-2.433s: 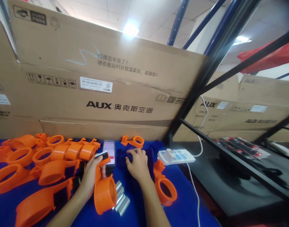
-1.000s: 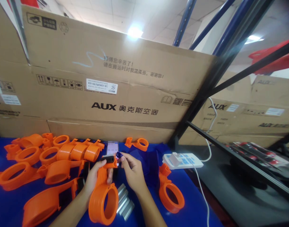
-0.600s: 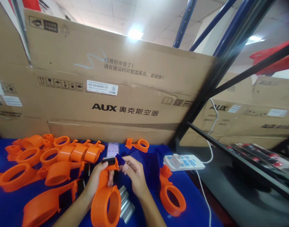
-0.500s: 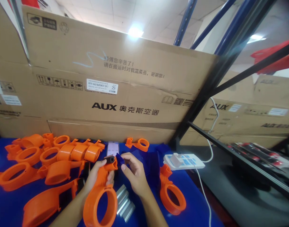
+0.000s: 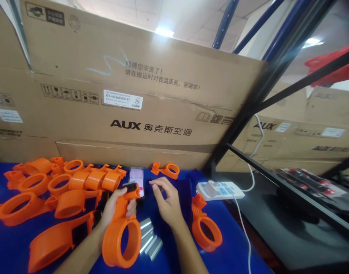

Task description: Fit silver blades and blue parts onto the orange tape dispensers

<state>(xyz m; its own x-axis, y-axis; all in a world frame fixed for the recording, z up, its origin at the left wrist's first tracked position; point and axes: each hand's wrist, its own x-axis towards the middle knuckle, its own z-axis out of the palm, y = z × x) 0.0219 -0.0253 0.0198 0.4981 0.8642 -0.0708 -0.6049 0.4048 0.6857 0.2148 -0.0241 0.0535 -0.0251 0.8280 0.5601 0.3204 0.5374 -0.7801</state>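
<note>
An orange ring-shaped holder (image 5: pixel 120 228) is gripped by its handle in the left hand (image 5: pixel 115 205), lifted just above the blue table (image 5: pixel 220 258), with a black piece (image 5: pixel 130 186) seated at the handle's top. The right hand (image 5: pixel 167 201) hovers just beside that top with its fingers loosely curled; nothing can be seen between them, so it appears released. For the fitting to be done well, the holder should be kept steady and the black piece pressed squarely into its seat before the grip is eased. Compared with half a second ago, the small dark-blue part that was pinched at the handle's tip is no longer seen in the right hand, which has drawn slightly away. A phone (image 5: pixel 136 177), silver metal blocks (image 5: pixel 148 239) and more orange holders (image 5: pixel 77 186) lie nearby.
</note>
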